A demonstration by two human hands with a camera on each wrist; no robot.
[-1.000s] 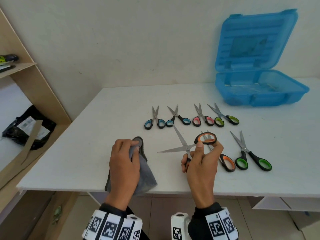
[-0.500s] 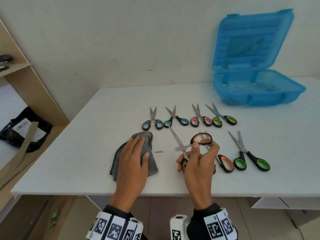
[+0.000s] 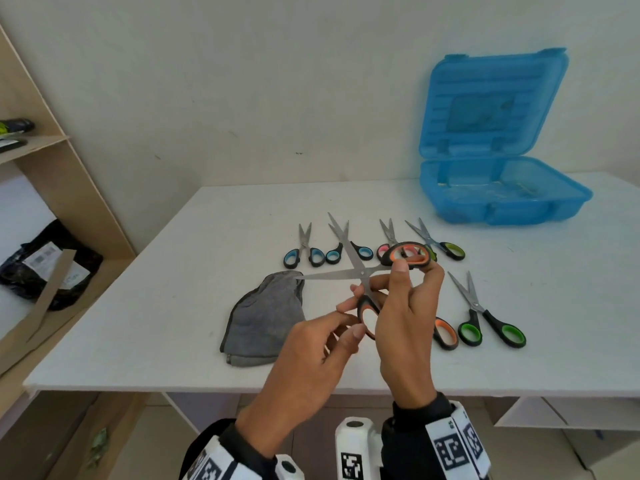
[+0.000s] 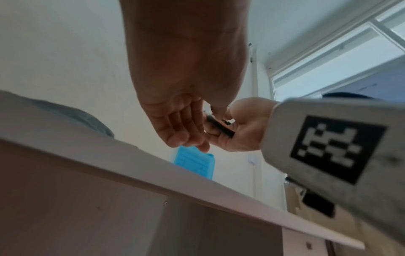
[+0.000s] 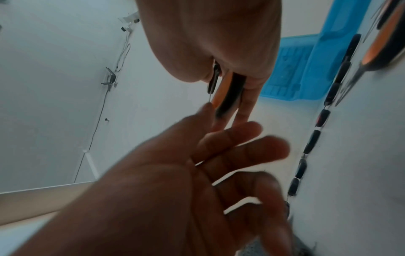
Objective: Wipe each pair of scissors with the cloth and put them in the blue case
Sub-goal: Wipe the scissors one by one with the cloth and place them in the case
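Note:
My right hand grips a pair of orange-handled scissors above the table, blades spread wide apart. One blade points left over the grey cloth, which lies flat on the table with no hand on it. My left hand reaches in from below with relaxed fingers at the lower handle; whether it touches is unclear. The wrist views show that handle between the two hands. The blue case stands open at the back right, nothing visible in its tray.
Several small scissors lie in a back row: blue-handled, pink, lime. In front lie a green pair and an orange pair half hidden by my right hand. A wooden shelf with a black bag stands left.
My left hand let go of the cloth, left it flat on the table and moved right to the scissors. My right hand raised the open scissors higher.

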